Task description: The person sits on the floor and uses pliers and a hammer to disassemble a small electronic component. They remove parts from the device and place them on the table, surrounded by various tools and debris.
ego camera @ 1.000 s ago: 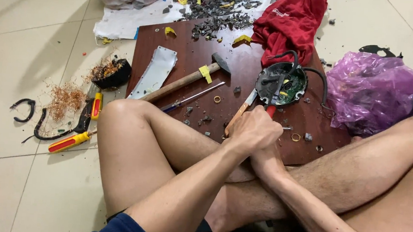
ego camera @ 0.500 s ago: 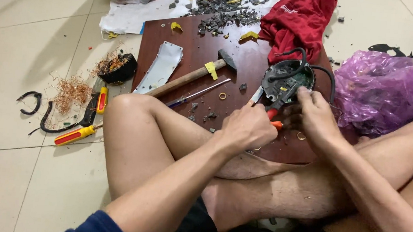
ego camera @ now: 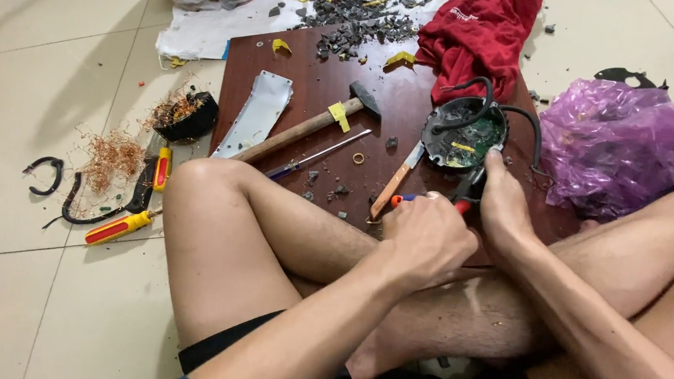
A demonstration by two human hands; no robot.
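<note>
Round black casing with its green circuit board and black cable sits at the right of the brown board, just ahead of both hands. A second ago the hands were clasped together; now the right hand has reached forward to the casing's near rim, fingers extended, while the left hand is fisted around a red-and-blue tool handle.

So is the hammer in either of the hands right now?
No, the hammer lies untouched on the brown board, while the left hand and right hand work near the round black housing.
</note>
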